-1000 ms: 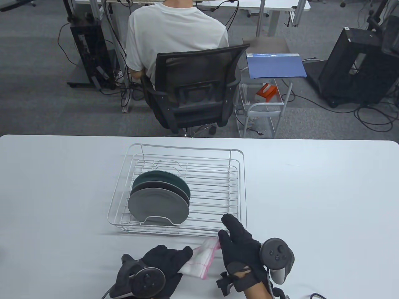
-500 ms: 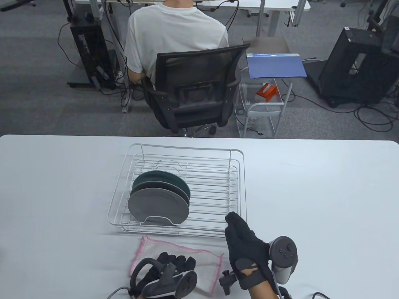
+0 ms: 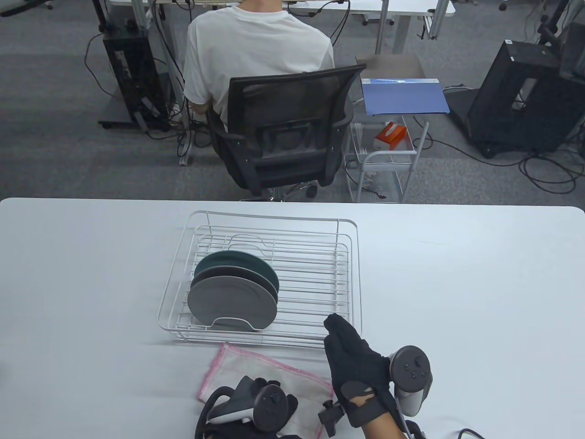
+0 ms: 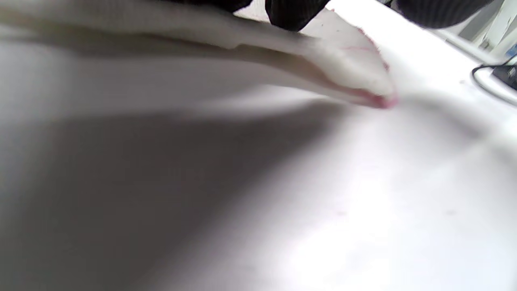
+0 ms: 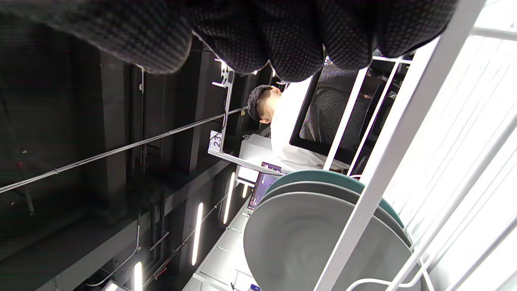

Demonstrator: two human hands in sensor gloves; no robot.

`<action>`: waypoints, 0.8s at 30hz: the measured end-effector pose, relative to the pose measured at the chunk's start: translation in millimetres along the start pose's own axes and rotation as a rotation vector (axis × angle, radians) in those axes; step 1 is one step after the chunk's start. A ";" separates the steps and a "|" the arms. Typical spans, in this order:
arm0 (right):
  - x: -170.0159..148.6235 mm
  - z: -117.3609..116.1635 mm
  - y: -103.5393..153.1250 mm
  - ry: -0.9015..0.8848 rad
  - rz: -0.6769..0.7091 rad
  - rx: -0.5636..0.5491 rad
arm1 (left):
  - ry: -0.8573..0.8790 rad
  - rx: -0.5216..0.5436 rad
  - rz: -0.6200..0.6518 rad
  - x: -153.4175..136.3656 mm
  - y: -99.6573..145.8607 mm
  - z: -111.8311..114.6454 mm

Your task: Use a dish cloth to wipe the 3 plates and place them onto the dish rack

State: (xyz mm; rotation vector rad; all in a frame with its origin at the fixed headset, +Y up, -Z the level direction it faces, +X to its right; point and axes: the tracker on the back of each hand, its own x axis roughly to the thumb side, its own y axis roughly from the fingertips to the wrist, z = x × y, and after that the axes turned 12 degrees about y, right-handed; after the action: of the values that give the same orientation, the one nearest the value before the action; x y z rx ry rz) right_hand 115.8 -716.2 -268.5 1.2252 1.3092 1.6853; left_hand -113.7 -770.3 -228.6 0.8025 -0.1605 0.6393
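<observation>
The white wire dish rack [image 3: 274, 216] stands mid-table. Three plates stand upright in its left half: a green one [image 3: 237, 260] at the back, a dark grey one [image 3: 258, 275], and a light grey one [image 3: 228, 302] in front. The pink-edged white dish cloth [image 3: 274, 368] lies spread just in front of the rack. My left hand [image 3: 256, 384] holds its near part, and in the left wrist view the cloth [image 4: 347, 72] hangs lifted under my fingers [image 4: 295, 12]. My right hand [image 3: 340, 331] is open with straight fingers by the rack's near right corner, holding nothing. The right wrist view shows the light grey plate [image 5: 299, 242] behind a rack wire [image 5: 387, 161].
Beyond the table's far edge a person in a white shirt [image 3: 256, 50] sits in a black office chair [image 3: 283, 132]. A small wire cart [image 3: 384, 169] stands to its right. A black cable [image 3: 466, 432] lies at the table's near right edge.
The cloth, bunched between both hands a second ago, now lies spread out. My left hand has drawn back toward the near edge with it. My right hand let go of the cloth.
</observation>
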 end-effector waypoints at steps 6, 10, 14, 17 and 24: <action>1.4 -4.8 -0.6 0.039 0.027 0.031 | 0.012 0.061 0.033 -4.6 4.1 -12.1; 7.2 -8.2 -2.4 0.085 0.108 0.097 | 0.247 0.158 0.185 -15.2 22.0 -33.7; 14.1 -11.6 -2.5 0.170 0.194 0.162 | 0.281 0.444 0.244 -29.4 55.7 -67.5; 14.9 -13.5 -1.9 0.184 0.198 0.170 | 0.183 0.671 0.168 -43.3 77.6 -84.7; 11.1 -14.9 -2.5 0.222 0.187 0.180 | 0.113 0.931 -0.045 -81.1 104.7 -103.4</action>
State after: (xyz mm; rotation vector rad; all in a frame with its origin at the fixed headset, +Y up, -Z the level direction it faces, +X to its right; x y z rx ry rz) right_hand 97.9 -710.5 -268.7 1.3282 1.5479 1.9141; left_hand -250.8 -680.5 -265.3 1.6526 0.2863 0.7118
